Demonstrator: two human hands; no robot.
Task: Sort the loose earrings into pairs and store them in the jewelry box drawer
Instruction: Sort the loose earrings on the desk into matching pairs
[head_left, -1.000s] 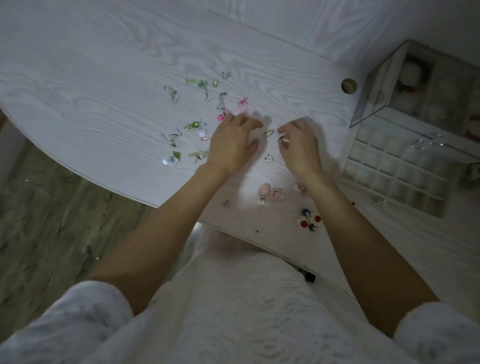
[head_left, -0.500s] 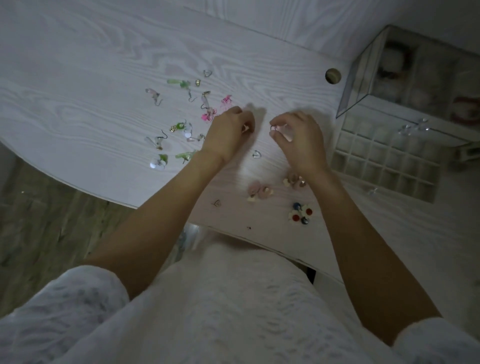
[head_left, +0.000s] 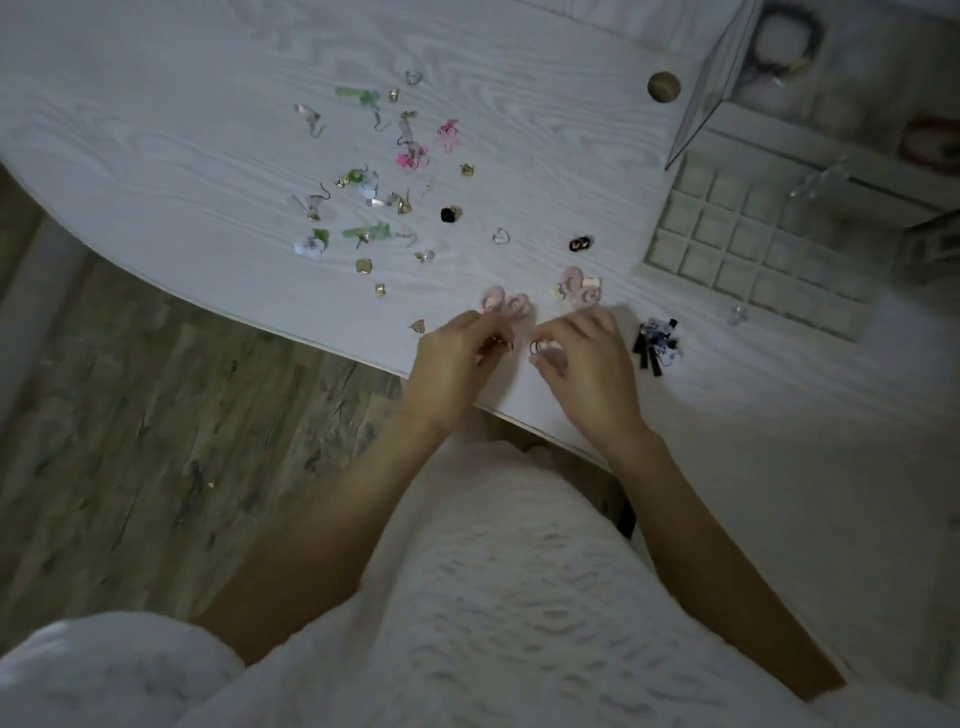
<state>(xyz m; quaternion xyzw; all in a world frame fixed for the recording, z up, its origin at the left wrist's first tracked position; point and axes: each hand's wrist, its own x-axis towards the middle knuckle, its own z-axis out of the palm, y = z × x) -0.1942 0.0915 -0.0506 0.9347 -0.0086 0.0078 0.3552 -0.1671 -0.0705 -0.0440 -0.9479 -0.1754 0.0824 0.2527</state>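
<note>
Left hand (head_left: 457, 358) pinching small gold earring (head_left: 500, 343), right hand (head_left: 584, 364) pinching ring-shaped earring (head_left: 537, 347) | both drawn back to table (head_left: 208, 156) near edge | loose earrings (head_left: 374, 192) behind; drawer (head_left: 748, 244) right, open.

Domestic room, likely a bedroom or dressing corner; dim light. White wood-grain table (head_left: 156, 156) with a curved edge and a round cable hole (head_left: 664, 87), over grey-brown wood-plank flooring (head_left: 156, 441). Glass-sided jewelry box (head_left: 841, 93) with a gridded drawer (head_left: 753, 244). Loose earrings (head_left: 374, 176) scattered about. Person wears soft white fleece clothing (head_left: 493, 597).
</note>
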